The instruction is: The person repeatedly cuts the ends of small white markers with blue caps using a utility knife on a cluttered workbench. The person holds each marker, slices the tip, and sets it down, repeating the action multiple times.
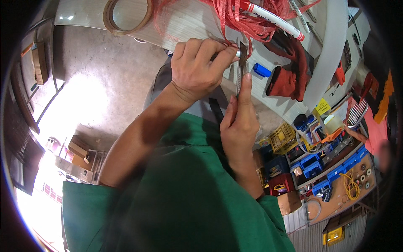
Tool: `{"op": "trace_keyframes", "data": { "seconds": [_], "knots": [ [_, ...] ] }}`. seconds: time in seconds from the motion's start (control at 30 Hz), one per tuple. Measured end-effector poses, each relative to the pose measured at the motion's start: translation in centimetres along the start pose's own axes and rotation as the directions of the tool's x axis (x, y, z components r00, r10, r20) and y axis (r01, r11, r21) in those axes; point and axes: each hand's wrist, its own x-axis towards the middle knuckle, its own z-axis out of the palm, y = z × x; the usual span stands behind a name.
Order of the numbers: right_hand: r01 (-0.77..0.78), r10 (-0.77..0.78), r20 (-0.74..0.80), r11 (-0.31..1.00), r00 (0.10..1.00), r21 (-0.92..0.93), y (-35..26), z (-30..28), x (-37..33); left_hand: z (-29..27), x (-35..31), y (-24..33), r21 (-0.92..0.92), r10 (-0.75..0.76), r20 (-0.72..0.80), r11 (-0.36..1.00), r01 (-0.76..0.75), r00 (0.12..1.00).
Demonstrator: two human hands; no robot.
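My left hand [199,61] is closed around a slim white, pen-like piece with a bluish end [238,54]. Most of that piece is hidden by the fingers. In my right hand [240,126] is a metal utility knife [240,75], thumb and fingers along its body. Its upper end meets the tip of the pen-like piece; whether it cuts in cannot be made out. A blue marker cap [262,70] lies on the table just right of the knife. Beyond the hands is a tangle of red plastic strips [226,17].
A red-and-white marker [275,21] rests on the strips. Red-and-dark work gloves [289,80] lie at the right, and a tape roll [110,19] at the far left of the table [184,27]. Farther right, another person's arm [357,135] reaches over a bench with blue bins [311,166].
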Motion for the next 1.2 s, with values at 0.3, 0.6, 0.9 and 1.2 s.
{"op": "trace_keyframes", "data": {
  "seconds": [0.3,0.6,0.9,1.2],
  "knots": [
    [0.042,-0.044,-0.037,0.998,0.998,-0.055,0.2,0.7,-0.2,-0.3,0.1,-0.2,-0.012,0.018,0.032,1.000,-0.018,0.999],
    [0.047,-0.047,0.008,0.999,0.999,-0.020,-0.2,-0.2,1.3,0.2,0.3,-1.2,-0.120,0.062,-0.018,0.991,-0.064,0.998],
    [0.032,-0.032,0.032,0.999,0.999,-0.002,-0.3,-0.5,1.6,0.1,0.4,-1.0,-0.120,0.048,0.005,0.992,-0.047,0.999],
    [0.012,-0.011,0.038,0.999,0.999,-0.044,-0.4,-0.5,1.1,0.0,0.4,-0.8,-0.135,0.027,0.007,0.991,-0.026,1.000]
  ]
}}
